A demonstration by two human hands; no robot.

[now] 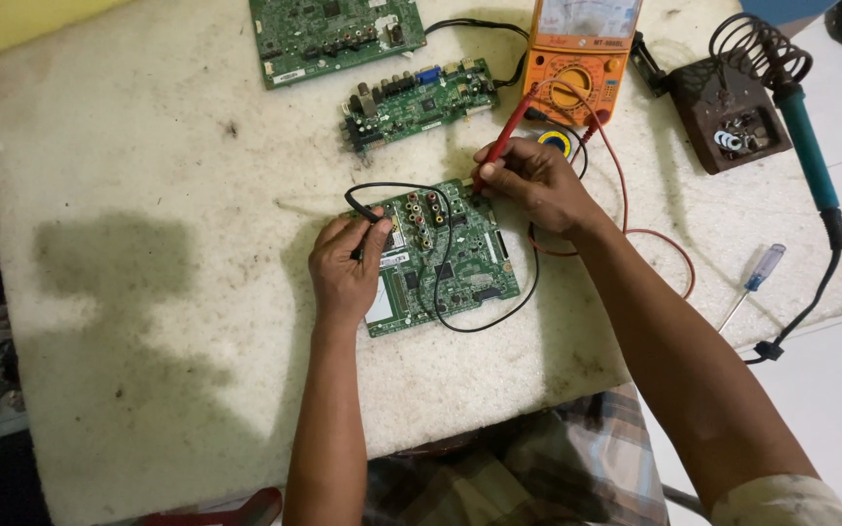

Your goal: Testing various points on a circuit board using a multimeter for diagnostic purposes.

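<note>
White, stained padding covers the table in front of me, with pale floor tiles showing off to the right. My left hand rests on the near-left part of the green board lying at the middle of the table, fingers closed around the black probe, whose tip touches the board's upper left area. Its black lead loops over the board and round its lower right corner. My right hand sits at the board's upper right corner, fingers pinched on the red probe, held slanted with its tip down on the board's top edge. The red lead curves away over the table to the right and back up toward the orange meter, which stands at the far edge just beyond my right hand. Two more green boards lie farther off: a small board just left of the meter, and a larger board at the far edge. At far right a soldering iron with a teal handle rests in its coiled stand. A screwdriver with a clear blue handle lies near the right edge.
</note>
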